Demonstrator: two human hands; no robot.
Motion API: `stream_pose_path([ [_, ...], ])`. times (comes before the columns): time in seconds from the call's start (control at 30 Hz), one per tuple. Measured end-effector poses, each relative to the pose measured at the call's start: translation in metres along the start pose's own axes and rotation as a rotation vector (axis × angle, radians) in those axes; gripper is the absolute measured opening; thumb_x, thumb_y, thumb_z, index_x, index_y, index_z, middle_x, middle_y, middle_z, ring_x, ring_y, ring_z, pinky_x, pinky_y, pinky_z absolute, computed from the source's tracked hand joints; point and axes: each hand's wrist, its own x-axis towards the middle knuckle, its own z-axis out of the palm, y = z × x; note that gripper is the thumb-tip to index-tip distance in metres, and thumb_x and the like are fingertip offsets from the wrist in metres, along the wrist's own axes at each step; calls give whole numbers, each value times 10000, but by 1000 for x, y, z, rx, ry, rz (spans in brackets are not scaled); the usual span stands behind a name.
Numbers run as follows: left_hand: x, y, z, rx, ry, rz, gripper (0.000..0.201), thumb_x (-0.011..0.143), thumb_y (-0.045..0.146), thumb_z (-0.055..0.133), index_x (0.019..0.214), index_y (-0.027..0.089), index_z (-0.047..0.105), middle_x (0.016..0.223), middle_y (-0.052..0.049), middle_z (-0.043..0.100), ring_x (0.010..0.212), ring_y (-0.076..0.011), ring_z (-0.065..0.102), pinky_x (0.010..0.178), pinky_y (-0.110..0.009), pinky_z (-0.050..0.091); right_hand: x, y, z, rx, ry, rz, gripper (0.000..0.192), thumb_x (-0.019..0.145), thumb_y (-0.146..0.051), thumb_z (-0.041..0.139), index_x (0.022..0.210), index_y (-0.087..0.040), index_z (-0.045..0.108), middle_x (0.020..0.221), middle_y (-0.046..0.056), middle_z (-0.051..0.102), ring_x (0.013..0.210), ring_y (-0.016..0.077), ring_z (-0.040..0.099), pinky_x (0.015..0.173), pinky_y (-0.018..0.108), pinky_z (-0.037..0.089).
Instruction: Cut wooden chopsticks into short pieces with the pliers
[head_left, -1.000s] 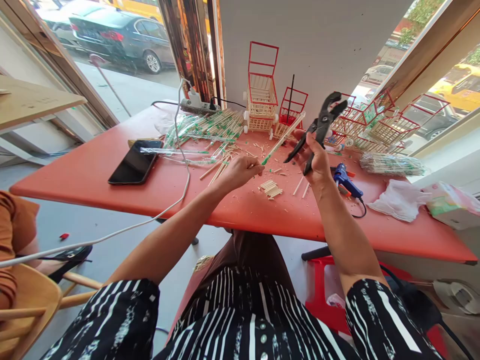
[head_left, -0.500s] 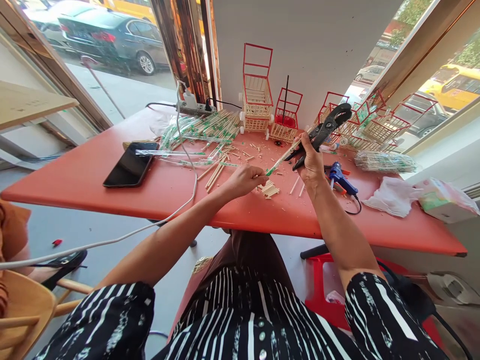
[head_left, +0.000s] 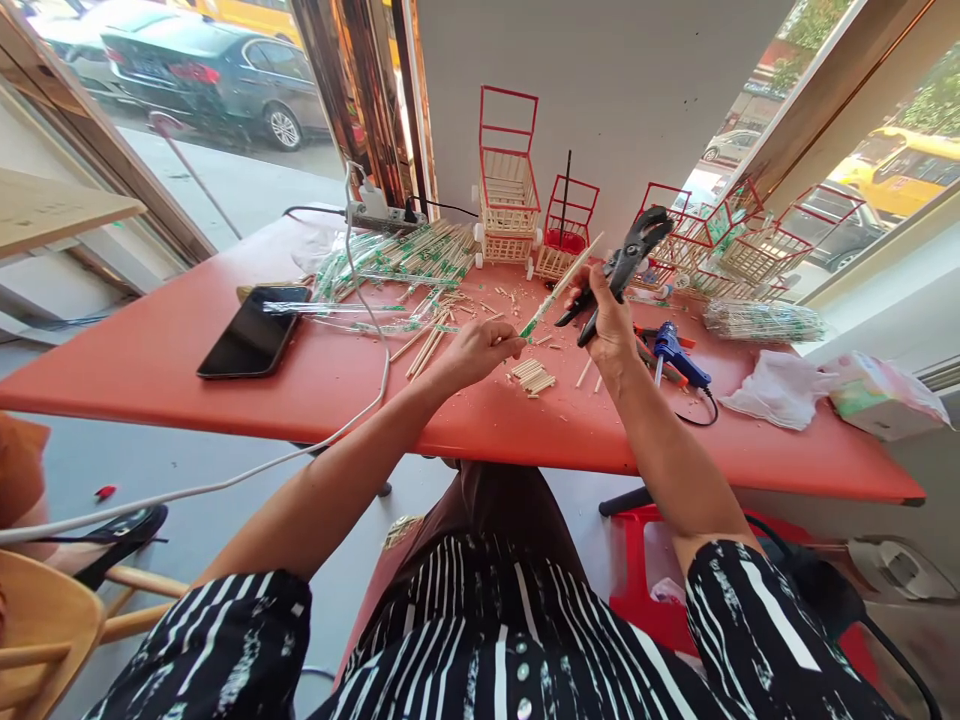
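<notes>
My left hand is closed around the lower end of a pair of wooden chopsticks in a clear wrapper with green print. Their bare tips stick out of the wrapper, pointing up and to the right. In my right hand is a black hand cutter, its head up and its handles angled down toward the table. The fingertips of this hand are close beside the chopsticks; whether they touch is unclear. Below, short cut stick pieces lie in a small pile, with longer bare sticks to the left.
Wrapped chopsticks are heaped at the back left, near a tablet and a white cable. Small stick-built carts stand along the back. A blue glue gun, white plastic bag and tissue pack lie to the right.
The bare chopstick tips now show above the wrapper, where my right hand covered them before. My right hand with the cutter has shifted slightly left and down.
</notes>
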Motion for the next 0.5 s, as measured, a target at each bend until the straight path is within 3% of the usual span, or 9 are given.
stream_pose_path([
  [0.13,-4,-1,-4,11,-67,39,294,881,344,586,632,195,634,509,49,387,521,-122,365,568,-288,273,17,-15,-19,-27,66,-46,446,725,-550,930,781,-241,613,693,-77,601,562,64,540,528,210,532],
  [0.27,-6,0,-6,36,-108,55,280,880,316,580,638,190,641,539,38,459,535,-122,410,578,-286,300,15,-21,-21,-46,-2,-36,475,715,-524,947,735,-228,575,653,-92,542,519,50,491,492,209,496],
  [0.4,-5,-1,-8,20,-121,10,299,876,332,598,618,186,642,521,44,414,522,-117,384,574,-292,291,10,-20,-17,-127,-3,-76,486,688,-524,964,718,-225,582,630,-84,541,506,57,483,459,217,471],
  [0.5,-4,-6,-8,-19,-102,-18,341,883,396,611,620,185,662,512,49,383,505,-109,355,548,-289,263,18,-23,-23,-98,84,-130,490,710,-515,953,688,-237,550,592,-87,515,500,69,487,450,219,470],
])
